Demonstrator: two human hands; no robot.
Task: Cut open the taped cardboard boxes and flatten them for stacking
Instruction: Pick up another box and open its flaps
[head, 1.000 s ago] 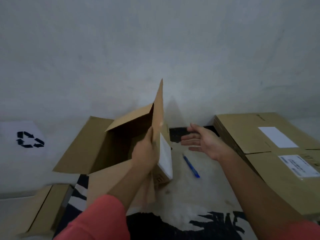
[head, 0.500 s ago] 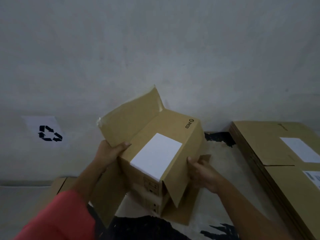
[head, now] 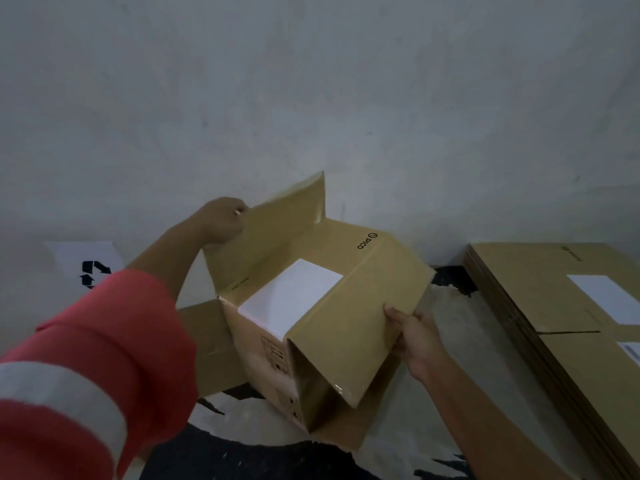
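A brown cardboard box [head: 360, 299] with a white label on its upper face lies tilted on the floor in front of me, its flaps hanging open. My left hand [head: 221, 220] grips the top edge of the raised far flap at the box's upper left. Over on the right side, my right hand [head: 412, 334] holds the edge of the right flap, thumb on its outer face. The box's open end faces me and the inside is dark.
A stack of flattened cardboard boxes [head: 561, 327] with white labels lies on the floor at the right. A white sheet with a black recycling symbol [head: 90, 268] is at the left by the grey wall. A black-and-white patterned mat [head: 242, 455] lies under the box.
The box was turned from standing open to lying with its label face up. My left hand moved up from the box's left side to the raised flap; my right hand took the right flap.
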